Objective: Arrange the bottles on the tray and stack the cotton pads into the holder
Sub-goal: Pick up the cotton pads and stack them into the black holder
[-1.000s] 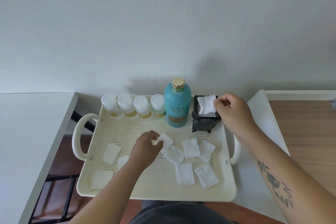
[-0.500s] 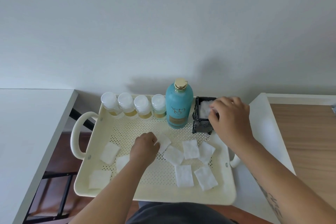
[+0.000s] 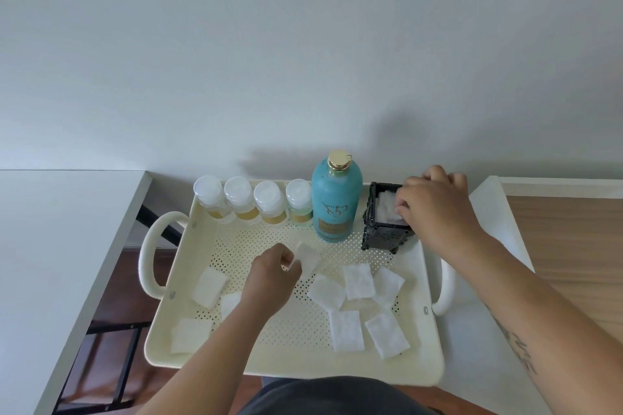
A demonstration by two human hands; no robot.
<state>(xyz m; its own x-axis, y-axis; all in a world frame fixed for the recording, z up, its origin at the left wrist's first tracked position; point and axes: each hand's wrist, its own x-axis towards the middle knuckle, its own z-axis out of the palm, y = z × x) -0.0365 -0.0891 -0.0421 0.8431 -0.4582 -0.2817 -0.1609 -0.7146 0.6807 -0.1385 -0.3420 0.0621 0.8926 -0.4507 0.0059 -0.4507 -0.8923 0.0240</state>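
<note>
**Desk:** Items, largest first?

**Operator:** I log a cream perforated tray [image 3: 293, 369]. A teal bottle [image 3: 335, 202] stands upright at its far edge, with four small bottles [image 3: 256, 202] in a row to its left. The black holder [image 3: 384, 234] is just right of the teal bottle. Loose pads [image 3: 359, 281] lie scattered flat on the near half.

**Desk:** Hands?

**Operator:** The left hand [image 3: 269, 280] is mid-tray, finger and thumb clamped on the held pad [image 3: 308, 259] at its near-left corner. The right hand [image 3: 435, 209] is over the holder, fingertips bent onto the top pad [image 3: 386, 207] inside. Pinching or only pressing, I cannot tell.

**Desk:** Deciding relation?

**Operator:** The holder lies far and right of my left fingers, beyond the teal bottle's foot. The right hand is nearer and covers part of its mouth, so I judge it must clear first.
</note>
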